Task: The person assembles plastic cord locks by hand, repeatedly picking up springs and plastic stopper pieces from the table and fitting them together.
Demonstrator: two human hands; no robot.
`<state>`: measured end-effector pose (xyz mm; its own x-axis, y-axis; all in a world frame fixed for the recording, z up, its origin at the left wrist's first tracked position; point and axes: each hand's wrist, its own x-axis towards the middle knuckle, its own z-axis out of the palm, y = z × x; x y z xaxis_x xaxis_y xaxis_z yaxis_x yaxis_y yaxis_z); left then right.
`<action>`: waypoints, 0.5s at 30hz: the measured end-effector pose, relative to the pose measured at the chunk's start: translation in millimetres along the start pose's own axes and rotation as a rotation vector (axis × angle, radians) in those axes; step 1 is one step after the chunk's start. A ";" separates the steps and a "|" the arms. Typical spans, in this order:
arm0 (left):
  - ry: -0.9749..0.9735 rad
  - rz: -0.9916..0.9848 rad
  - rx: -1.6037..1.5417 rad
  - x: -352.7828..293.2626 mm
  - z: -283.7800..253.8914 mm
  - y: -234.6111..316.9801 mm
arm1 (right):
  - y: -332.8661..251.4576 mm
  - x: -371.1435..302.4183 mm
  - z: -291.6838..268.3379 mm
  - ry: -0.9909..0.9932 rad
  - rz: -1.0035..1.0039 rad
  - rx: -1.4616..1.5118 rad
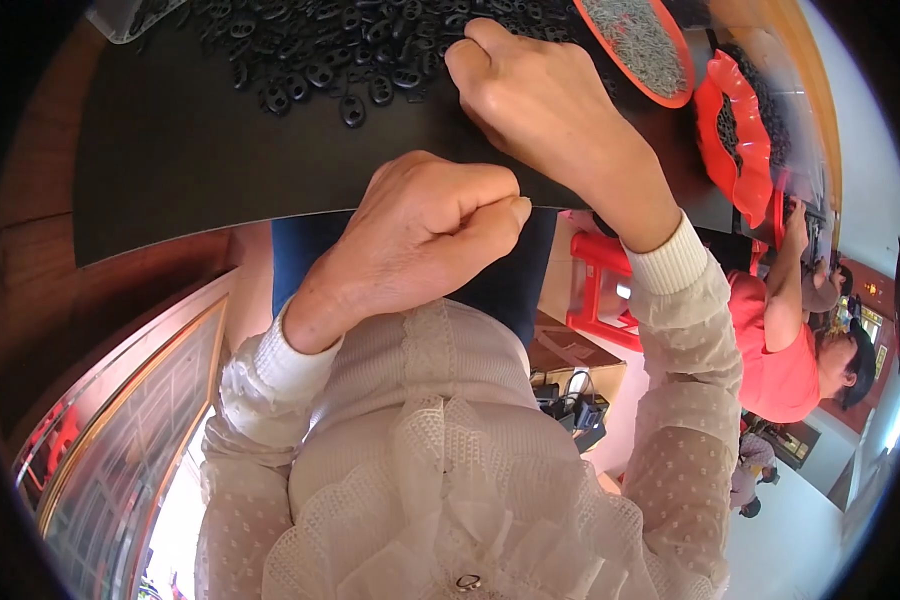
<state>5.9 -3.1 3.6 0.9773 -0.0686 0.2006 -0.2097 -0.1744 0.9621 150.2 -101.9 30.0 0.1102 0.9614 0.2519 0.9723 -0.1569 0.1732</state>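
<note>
My left hand (435,220) is closed, thumb pressed against the curled fingers, just over the near edge of the black table mat (190,170). Whatever sits inside it, if anything, is hidden. Farther off and to the right, my right hand (530,90) is also curled closed above the mat, beside a spread of small black two-holed oval pieces (320,75). Its fingertips face away, so I cannot make out what they hold. One oval piece (352,110) lies at the near edge of the spread.
An orange-rimmed tray (682,95) of small silvery metal parts stands at the far right. Beside it is a red wavy-rimmed bowl (720,150) with dark pieces. A clear plastic container (125,25) is at the far left. A person in red (775,350) sits at the right, near a red stool (600,255).
</note>
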 end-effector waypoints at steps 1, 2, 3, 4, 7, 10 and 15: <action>-0.003 -0.003 -0.004 -0.3 -0.5 0.0 | 1.4 -1.1 -0.4 0.007 0.020 0.058; -0.005 -0.007 -0.008 -0.2 -1.0 0.2 | 3.1 -2.1 -1.0 0.015 0.039 0.117; -0.004 -0.005 -0.007 0.0 -0.8 0.8 | 4.0 -5.4 -1.8 0.016 0.038 0.116; 0.004 -0.014 -0.016 0.1 -0.3 1.5 | 4.4 -10.9 -3.5 0.065 0.081 0.218; 0.028 -0.023 -0.044 0.1 -1.1 1.0 | 5.1 -26.9 -15.1 0.137 0.173 0.452; 0.084 -0.039 -0.084 0.4 2.4 -1.5 | -1.5 -47.2 -32.1 0.146 0.323 0.690; 0.207 -0.127 -0.171 4.4 10.2 4.4 | -20.9 -66.9 -44.5 0.169 0.493 1.047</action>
<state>8.9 -14.1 6.8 0.9846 0.1481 0.0932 -0.0942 0.0002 0.9956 113.3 -173.0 51.9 0.5708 0.7936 0.2105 0.5358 -0.1658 -0.8279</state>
